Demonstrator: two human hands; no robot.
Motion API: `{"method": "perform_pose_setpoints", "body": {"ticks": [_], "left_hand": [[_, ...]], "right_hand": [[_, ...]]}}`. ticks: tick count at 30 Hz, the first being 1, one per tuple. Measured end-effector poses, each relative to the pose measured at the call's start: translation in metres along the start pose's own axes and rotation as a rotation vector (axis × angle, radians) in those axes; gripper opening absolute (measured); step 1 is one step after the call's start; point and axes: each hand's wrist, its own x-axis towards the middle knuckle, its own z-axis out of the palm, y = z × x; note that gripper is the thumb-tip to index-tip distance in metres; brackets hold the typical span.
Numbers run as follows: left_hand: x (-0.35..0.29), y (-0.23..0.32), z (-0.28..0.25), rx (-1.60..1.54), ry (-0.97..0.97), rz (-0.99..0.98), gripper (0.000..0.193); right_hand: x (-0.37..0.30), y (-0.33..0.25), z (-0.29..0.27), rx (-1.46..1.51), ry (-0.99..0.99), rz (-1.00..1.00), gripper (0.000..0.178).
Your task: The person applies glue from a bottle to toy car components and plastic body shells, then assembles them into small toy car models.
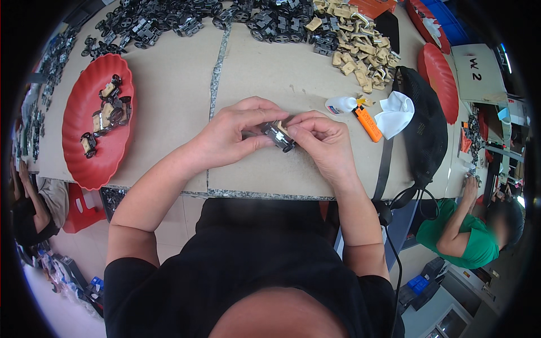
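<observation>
Between my two hands, over the near middle of the table, is a small black toy car chassis (278,137) with a tan part on it. My left hand (239,130) grips its left side between thumb and fingers. From the right, my right hand (325,138) pinches the tan part against the chassis with thumb and forefinger; whether the tan part is fully seated I cannot tell. A scalloped red tray (76,132) on the left holds several toy cars (107,119) with tan parts on them.
Black chassis (163,21) lie heaped along the far side, with a pile of tan parts (363,50) beside them. A white glue bottle (340,105), an orange tool (368,123), white tissue (396,115) and a black mesh bag (424,132) lie right. A person in green (468,234) works beyond.
</observation>
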Motion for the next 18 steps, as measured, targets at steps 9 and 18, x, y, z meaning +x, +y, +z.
{"method": "perform_pose_setpoints", "body": {"ticks": [9, 18], "left_hand": [[-0.0007, -0.0012, -0.0015, 0.003, -0.029, -0.013, 0.042], [0.0004, -0.002, -0.0018, 0.035, -0.033, -0.017, 0.04]], "right_hand": [[0.0008, -0.0011, 0.0004, -0.001, -0.012, 0.007, 0.005], [-0.0002, -0.0019, 0.0008, -0.009, -0.05, 0.024, 0.005]]}}
